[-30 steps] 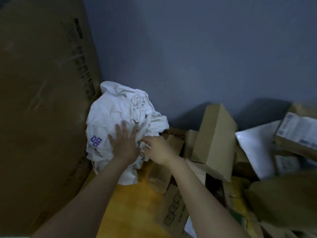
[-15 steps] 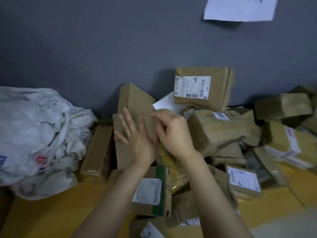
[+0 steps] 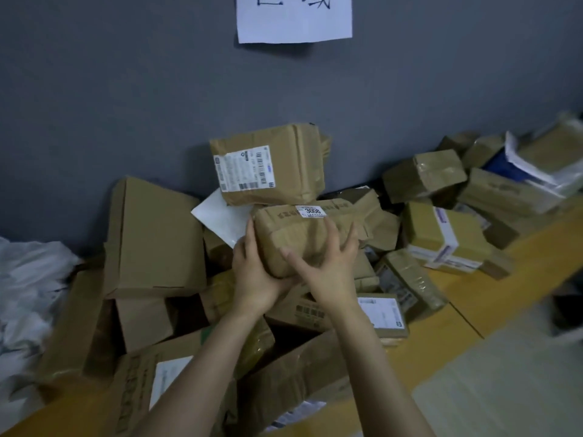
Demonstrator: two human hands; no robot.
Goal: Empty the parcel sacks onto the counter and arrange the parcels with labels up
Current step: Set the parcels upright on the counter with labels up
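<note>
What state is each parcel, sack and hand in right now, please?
left hand: grips the 3008 parcel at its left end.
right hand: grips its front, fingers spread.
3008 parcel: held, sticker facing up.
labelled parcel: topmost, label facing the camera.
white sack: crumpled, lying at the far left.
large plain box: tilted, no label visible.

Head camera, one wide view, looking forward and down.
Sits close above the forearms [image 3: 202, 373]; desk [image 3: 441, 339] and heap of parcels [image 3: 151, 234] fill the middle, grey wall [image 3: 126, 89] straight ahead, floor [image 3: 504, 389] at lower right edge.
</note>
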